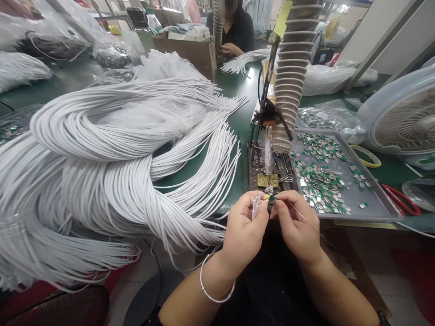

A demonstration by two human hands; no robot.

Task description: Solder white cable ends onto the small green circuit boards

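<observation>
One left hand and one right hand, both closed narrow, meet just off the near edge of the green-topped table. Left hand grips a white forked cable end, its long axis running near-vertical in view, tips up. Right hand pinches a tiny green-and-yellow part between thumb and fingers, touching or just beside the cable tips; the pictures do not settle which. The part lies just right of the cable end, so the right hand is nearer to it. A thin bare wire trails from the right hand toward lower right. Counts: one cable end held; one part held; one grey metal tray to the right, holding many green-and-silver parts, too many to count; one heap of white cables to the left, likewise uncountable.
</observation>
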